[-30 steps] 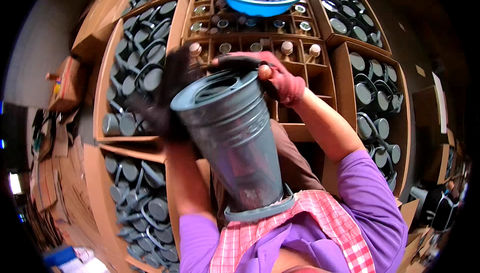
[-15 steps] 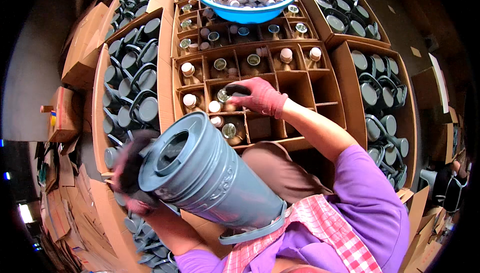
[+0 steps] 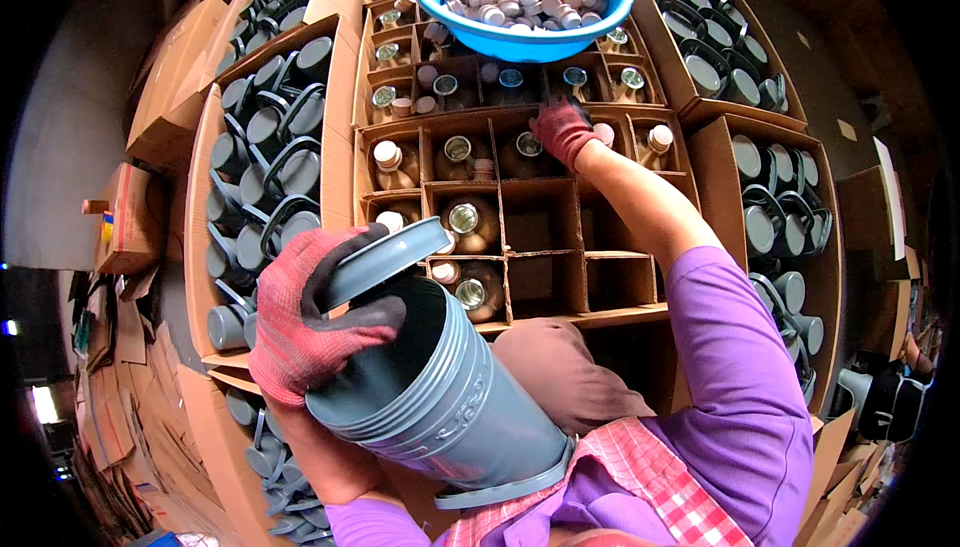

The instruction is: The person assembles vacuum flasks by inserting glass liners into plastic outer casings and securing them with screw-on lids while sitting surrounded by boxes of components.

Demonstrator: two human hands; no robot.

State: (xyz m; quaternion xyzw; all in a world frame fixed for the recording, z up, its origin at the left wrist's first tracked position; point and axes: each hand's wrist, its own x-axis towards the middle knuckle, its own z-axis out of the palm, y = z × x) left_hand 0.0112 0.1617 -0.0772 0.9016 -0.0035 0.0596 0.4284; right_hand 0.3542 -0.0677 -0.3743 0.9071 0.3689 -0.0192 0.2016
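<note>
While the lid (image 3: pixel 390 260) covered the pot (image 3: pixel 455 397) before, the left hand (image 3: pixel 312 312) now pinches it tilted up; right hand (image 3: pixel 566 132) shifted to farther bottles (image 3: pixel 528 150), grip unclear.

We see dim room, edges sinking into black. Grey floor (image 3: pixel 55 177) at nine o'clock; darker floor (image 3: pixel 800 22) near two, pale scrap (image 3: pixel 847 130) lying on it. Flattened cardboard (image 3: pixel 150 417) heaped at eight. Bright white patch (image 3: pixel 44 405) between eight and nine; whether window or lamp, we cannot tell. Long pale strip (image 3: pixel 890 197) near three.
</note>
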